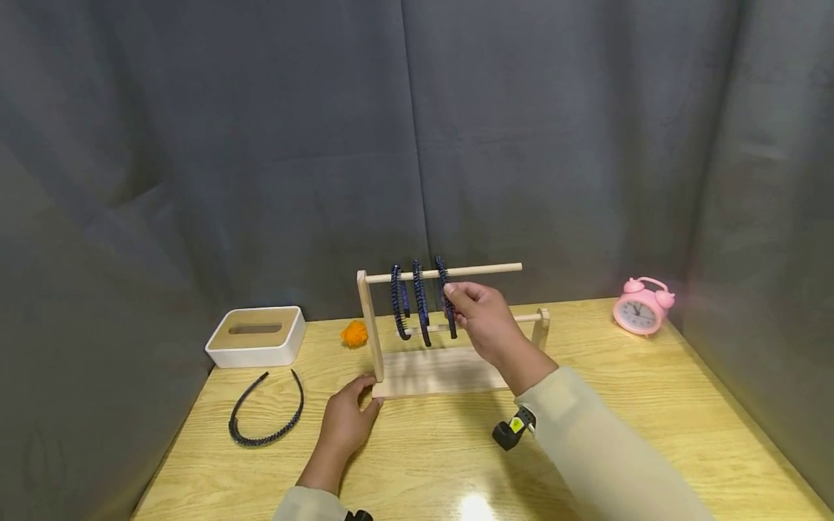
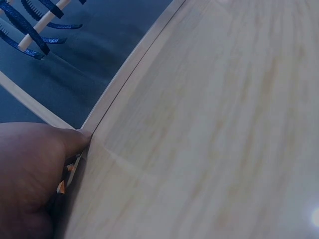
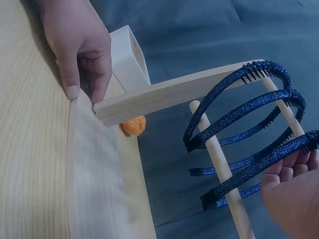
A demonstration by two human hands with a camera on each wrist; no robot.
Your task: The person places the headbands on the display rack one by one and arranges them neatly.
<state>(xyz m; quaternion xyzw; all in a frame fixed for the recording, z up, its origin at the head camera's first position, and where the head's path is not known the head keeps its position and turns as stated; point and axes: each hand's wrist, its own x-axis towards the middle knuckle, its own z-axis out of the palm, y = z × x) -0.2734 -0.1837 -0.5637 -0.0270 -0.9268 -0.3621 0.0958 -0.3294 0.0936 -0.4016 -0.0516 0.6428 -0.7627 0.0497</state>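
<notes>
A wooden rack (image 1: 426, 373) with two horizontal rods stands on the table. Three dark blue toothed headbands hang over its upper rod (image 1: 485, 270). My right hand (image 1: 485, 318) pinches the rightmost headband (image 3: 259, 163) between thumb and fingers, with that band still looped over the rod. Down at the base's left front corner, my left hand (image 1: 348, 416) grips the wood, its thumb on the front edge and its fingers at the end. A fourth headband (image 1: 266, 440) lies on the table, left of that hand.
A white tissue box (image 1: 254, 354) with a wood-look lid sits at the back left. Between it and the rack is an orange fuzzy ball (image 1: 355, 333). A pink alarm clock (image 1: 641, 310) stands at the back right. Grey curtains (image 1: 554, 145) enclose the table.
</notes>
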